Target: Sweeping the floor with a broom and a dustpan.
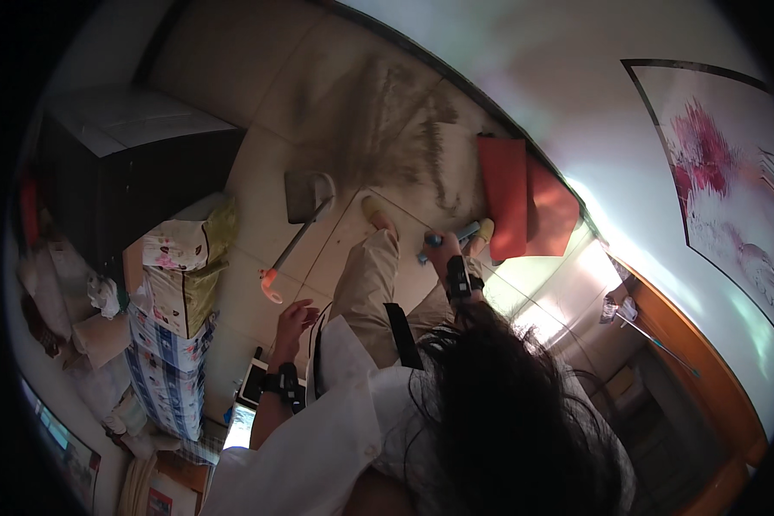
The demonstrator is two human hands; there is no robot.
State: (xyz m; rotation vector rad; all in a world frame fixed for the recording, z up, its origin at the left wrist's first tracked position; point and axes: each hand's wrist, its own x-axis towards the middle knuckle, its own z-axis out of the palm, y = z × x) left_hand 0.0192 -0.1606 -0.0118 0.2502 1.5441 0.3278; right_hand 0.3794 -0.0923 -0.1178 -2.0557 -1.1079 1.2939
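My right hand (445, 254) is closed round a blue handle-like thing (468, 230) in front of my right leg. Blue shows on both sides of the fist, but the rest is hidden and I cannot make out its full shape. To the left of my knees, my left hand (296, 316) hangs in the air with loosely bent fingers apart and holds nothing. Beyond it a long-handled dustpan (305, 196) stands on the tiles, its handle slanting towards me to an orange end (271, 286). Dark smears (387, 120) cover the floor ahead of my feet.
At the left, flowered storage bags (181, 292) and a blue plaid bag (168, 370) are stacked by a dark cabinet (163, 172). Folded red panels (525, 198) lean by the wall at right. A teal-handled mop (658, 344) lies near a wooden frame (714, 353).
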